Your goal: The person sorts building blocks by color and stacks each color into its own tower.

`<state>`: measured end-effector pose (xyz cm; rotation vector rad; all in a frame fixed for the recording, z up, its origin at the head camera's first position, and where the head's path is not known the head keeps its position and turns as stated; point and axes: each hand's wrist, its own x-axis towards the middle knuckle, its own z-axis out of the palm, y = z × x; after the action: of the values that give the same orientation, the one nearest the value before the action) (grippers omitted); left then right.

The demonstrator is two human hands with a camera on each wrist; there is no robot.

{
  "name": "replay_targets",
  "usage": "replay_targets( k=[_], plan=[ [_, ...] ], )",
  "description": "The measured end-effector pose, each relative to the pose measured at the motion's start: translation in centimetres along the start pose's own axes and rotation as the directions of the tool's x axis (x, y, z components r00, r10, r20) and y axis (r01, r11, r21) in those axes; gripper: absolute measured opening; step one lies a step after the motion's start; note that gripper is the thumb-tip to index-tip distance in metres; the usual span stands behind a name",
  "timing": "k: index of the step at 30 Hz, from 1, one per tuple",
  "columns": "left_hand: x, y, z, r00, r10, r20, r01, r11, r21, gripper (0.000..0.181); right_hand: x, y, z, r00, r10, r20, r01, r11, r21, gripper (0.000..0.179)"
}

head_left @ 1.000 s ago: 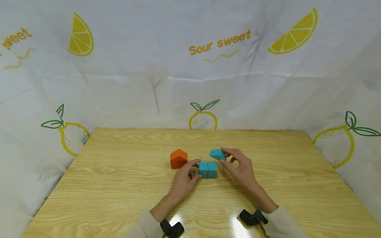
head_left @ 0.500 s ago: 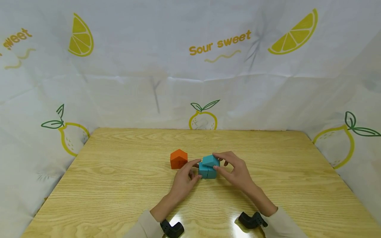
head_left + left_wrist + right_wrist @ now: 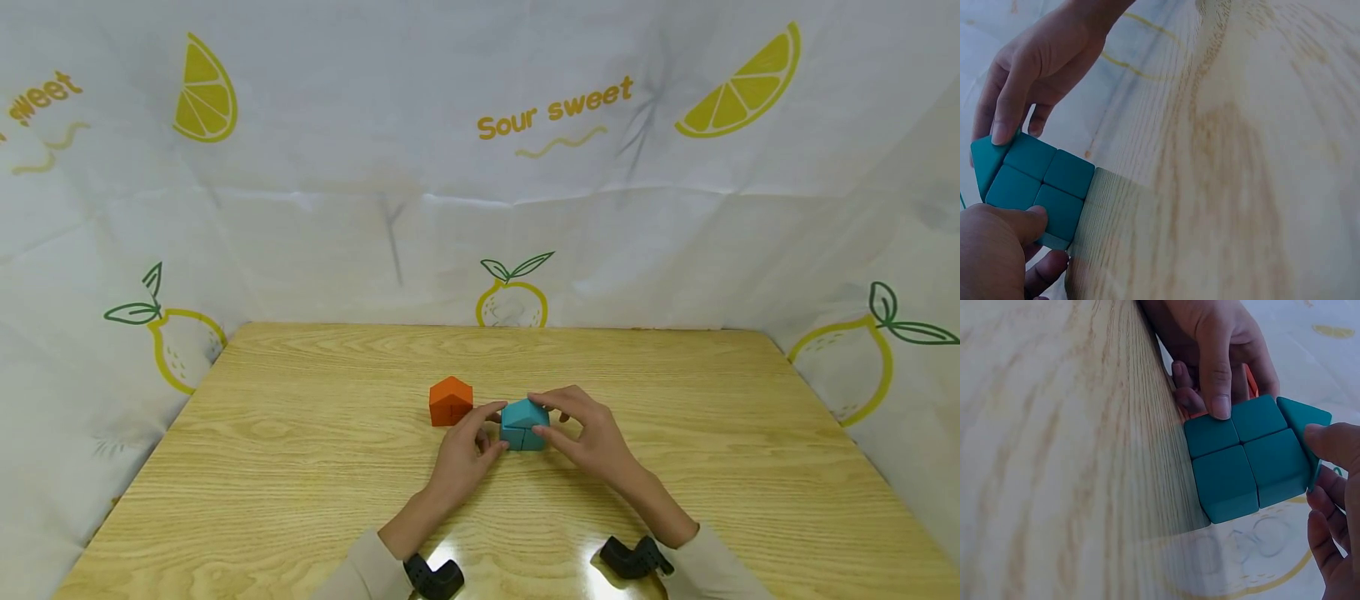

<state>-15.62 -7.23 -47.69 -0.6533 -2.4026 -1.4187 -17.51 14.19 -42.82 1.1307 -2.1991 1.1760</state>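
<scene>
Several blue cubes (image 3: 522,440) stand stacked in two layers on the table, side by side like a small wall. On top of them sits a blue triangular block (image 3: 523,414), forming a roof shape. My left hand (image 3: 463,460) grips the stack from its left side, thumb on the front face of a lower cube (image 3: 1060,209) and fingers behind. From the right, my right hand (image 3: 597,439) pinches the triangular block, its thumb at the front and index finger at the back. In the right wrist view the triangular block (image 3: 1300,419) lies close over the upper cubes.
An orange house-shaped group of blocks (image 3: 451,402) stands just left of the blue stack, near my left fingers. The wooden table (image 3: 300,467) ends at the back against a white cloth (image 3: 337,250) printed with lemons.
My right hand has brought the triangular block left and down, from beside the cubes onto their top, and turned it level. The left hand has stayed at the stack.
</scene>
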Motion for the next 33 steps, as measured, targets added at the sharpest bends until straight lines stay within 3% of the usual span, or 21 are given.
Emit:
replay_targets(
  k=[3, 6, 33],
  plan=[
    [0.0, 0.0, 0.0, 1.0, 0.003, 0.0, -0.003, 1.0, -0.001, 0.055, -0.6, 1.4, 0.3, 1.0, 0.019, 0.017, -0.019, 1.0, 0.009, 0.047],
    [0.0, 0.0, 0.0, 1.0, 0.011, -0.002, -0.011, 1.0, -0.002, 0.055, -0.7, 1.4, 0.2, 0.998, 0.057, 0.038, -0.057, 0.998, 0.006, 0.045],
    [-0.1, 0.0, 0.0, 1.0, 0.012, 0.0, -0.012, 1.0, -0.016, 0.059, -0.7, 1.4, 0.3, 0.997, 0.068, 0.034, -0.068, 0.998, 0.007, 0.055]
  ],
)
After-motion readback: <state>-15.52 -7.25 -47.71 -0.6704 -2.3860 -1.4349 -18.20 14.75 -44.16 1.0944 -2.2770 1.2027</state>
